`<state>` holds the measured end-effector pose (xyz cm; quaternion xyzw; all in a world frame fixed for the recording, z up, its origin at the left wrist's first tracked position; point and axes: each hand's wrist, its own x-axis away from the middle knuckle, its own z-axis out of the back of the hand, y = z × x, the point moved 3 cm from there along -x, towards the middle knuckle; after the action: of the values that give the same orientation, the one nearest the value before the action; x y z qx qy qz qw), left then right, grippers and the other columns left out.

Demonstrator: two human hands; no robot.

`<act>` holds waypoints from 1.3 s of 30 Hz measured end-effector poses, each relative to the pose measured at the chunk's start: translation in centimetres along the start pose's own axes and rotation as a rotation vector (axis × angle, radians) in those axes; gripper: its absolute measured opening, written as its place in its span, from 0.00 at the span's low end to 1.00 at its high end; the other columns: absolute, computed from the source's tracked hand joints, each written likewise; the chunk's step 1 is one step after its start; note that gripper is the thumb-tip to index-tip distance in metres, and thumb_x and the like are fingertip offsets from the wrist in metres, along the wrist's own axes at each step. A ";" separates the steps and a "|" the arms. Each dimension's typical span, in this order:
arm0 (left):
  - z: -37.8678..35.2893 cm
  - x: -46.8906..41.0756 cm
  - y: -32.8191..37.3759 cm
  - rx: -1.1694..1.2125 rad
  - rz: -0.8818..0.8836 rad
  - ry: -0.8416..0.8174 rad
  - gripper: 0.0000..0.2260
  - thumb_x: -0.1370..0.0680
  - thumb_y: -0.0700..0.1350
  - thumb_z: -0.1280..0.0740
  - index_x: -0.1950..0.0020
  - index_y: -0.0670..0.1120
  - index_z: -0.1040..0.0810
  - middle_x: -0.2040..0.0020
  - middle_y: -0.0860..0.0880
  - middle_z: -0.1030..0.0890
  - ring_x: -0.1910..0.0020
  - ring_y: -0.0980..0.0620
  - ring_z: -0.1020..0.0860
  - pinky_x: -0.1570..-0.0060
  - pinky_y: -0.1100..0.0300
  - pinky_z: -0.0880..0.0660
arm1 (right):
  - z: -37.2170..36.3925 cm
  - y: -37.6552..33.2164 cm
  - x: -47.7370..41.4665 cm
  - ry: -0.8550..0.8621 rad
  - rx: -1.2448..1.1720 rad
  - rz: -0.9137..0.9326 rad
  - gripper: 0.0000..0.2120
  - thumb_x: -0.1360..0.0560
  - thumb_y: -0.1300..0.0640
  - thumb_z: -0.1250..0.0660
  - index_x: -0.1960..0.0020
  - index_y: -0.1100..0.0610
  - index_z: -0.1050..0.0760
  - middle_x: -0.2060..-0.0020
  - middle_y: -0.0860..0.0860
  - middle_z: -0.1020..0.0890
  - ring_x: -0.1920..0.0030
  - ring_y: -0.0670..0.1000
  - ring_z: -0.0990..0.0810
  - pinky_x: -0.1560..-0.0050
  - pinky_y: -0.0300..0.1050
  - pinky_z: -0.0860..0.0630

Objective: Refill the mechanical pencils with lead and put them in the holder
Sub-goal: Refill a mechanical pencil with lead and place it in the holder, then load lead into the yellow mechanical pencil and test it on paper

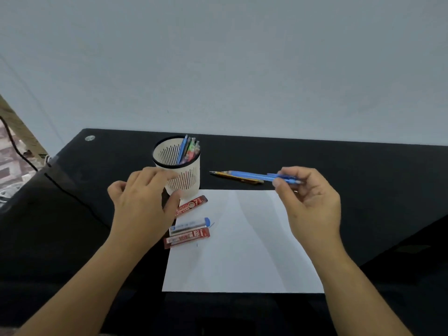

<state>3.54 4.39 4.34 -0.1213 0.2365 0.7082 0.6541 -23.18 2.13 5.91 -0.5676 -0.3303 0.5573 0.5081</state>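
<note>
While the right hand (312,202) pinches the blue pencil (252,175) by its cap end, thumb and fingertips closed on it, the barrel runs almost level, tip aimed left at the holder (189,173). The left hand (143,202) lies against that holder; clasping or merely touching, I can't tell. The lead cases (188,235) lie on the table (351,163), nearer the left.

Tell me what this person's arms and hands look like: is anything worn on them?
Nothing worn shows. The left hand and right hand are bare: no gloves, rings, watch or bracelet in view. The left forearm and right forearm are uncovered down to the picture's bottom edge, so no sleeve appears.
</note>
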 end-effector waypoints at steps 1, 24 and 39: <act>0.2 -0.3 -0.3 0.001 0.007 0.017 0.16 0.29 0.46 0.27 0.42 0.49 0.21 0.43 0.48 0.22 0.43 0.46 0.25 0.46 0.49 0.39 | -0.6 -0.5 -0.6 0.003 -0.026 0.023 0.11 0.28 0.62 0.29 0.48 0.52 0.23 0.55 0.46 0.17 0.52 0.46 0.17 0.52 0.40 0.20; 0.6 -3.6 -3.8 0.169 -0.113 0.066 0.11 0.26 0.43 0.29 0.44 0.46 0.20 0.49 0.49 0.20 0.55 0.52 0.22 0.57 0.54 0.24 | -14.3 -3.6 -4.9 -0.143 0.474 0.247 0.07 0.24 0.44 0.36 0.52 0.45 0.32 0.59 0.39 0.22 0.56 0.42 0.22 0.51 0.51 0.22; -3.4 -3.0 5.3 0.172 -0.447 0.135 0.06 0.23 0.45 0.33 0.47 0.46 0.21 0.53 0.48 0.20 0.53 0.50 0.22 0.54 0.53 0.24 | -4.7 6.1 -8.2 -0.361 0.898 0.025 0.13 0.23 0.50 0.35 0.38 0.47 0.25 0.45 0.45 0.22 0.43 0.48 0.28 0.42 0.50 0.27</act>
<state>-1.83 -0.06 3.81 -0.1614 0.3062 0.5134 0.7852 -21.12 -8.18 1.89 -0.1902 -0.1332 0.7404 0.6308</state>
